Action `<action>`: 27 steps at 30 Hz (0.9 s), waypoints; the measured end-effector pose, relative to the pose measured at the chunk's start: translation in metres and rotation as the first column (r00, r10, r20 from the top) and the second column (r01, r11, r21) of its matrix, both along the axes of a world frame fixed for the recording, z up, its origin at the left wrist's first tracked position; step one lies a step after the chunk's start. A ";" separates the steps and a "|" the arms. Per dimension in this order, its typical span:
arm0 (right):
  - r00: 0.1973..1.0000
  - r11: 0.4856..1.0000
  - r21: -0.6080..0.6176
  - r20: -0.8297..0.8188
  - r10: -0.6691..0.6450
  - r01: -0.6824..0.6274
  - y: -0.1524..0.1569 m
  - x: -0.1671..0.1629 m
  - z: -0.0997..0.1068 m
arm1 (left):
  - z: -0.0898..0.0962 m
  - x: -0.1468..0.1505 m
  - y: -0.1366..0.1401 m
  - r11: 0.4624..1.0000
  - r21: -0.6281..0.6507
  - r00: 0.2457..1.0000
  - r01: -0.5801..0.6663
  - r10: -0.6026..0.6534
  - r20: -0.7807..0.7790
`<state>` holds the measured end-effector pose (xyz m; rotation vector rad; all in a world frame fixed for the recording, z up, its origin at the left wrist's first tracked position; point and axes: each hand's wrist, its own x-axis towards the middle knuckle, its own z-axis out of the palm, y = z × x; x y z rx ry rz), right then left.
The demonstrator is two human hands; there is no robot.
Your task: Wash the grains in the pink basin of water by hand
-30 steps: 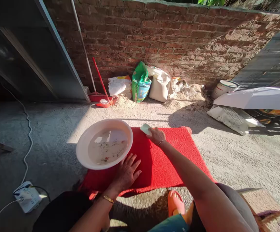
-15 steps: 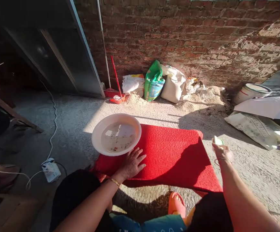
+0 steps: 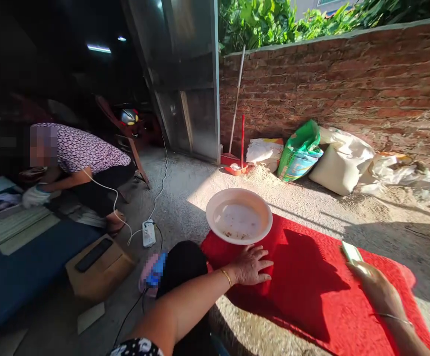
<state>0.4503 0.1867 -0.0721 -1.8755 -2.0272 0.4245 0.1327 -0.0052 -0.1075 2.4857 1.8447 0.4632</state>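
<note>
A red carpet point(image 3: 292, 277) with a thick pile lies spread out before me. My left hand point(image 3: 254, 265) rests flat on it with the fingers spread, just below the rim of a wide white basin point(image 3: 211, 225). Shallow water with dark and reddish bits shows in the basin, which stands at the carpet's far left corner. Over the carpet's right part, my right hand point(image 3: 376, 284) is closed around a small flat white-and-green block point(image 3: 352, 252). What exactly this block is I cannot make out.
A co-worker point(image 3: 92, 148) bends over stacked strips at the left. Near my knee are a cardboard box point(image 3: 103, 277) with a phone and a power strip point(image 3: 148, 233) with cables. Sacks point(image 3: 343, 168) and a red dustpan point(image 3: 235, 169) stand along the brick wall.
The view has swung left and up, bringing the co-worker into sight. My right hand has come from beyond the carpet's right side to over it, still holding the block. My left hand stays on the carpet.
</note>
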 end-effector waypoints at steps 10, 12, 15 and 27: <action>0.971 0.955 -0.193 0.040 0.236 -0.225 -0.053 -0.183 0.005 | -0.004 -0.005 0.001 0.998 -0.055 0.999 0.019 -0.016 0.045; 0.953 0.949 -0.213 0.147 0.265 -0.231 -0.053 -0.181 0.013 | -0.003 -0.006 0.003 0.998 -0.059 0.998 0.014 -0.011 0.062; 0.940 0.963 -0.209 0.257 0.224 -0.172 -0.042 -0.142 0.019 | -0.002 -0.005 0.004 0.998 -0.052 0.996 0.018 -0.014 0.084; 0.990 0.989 -0.067 0.040 0.136 -0.134 -0.078 -0.088 0.000 | 0.002 -0.004 0.004 1.000 -0.031 0.998 0.002 -0.001 0.060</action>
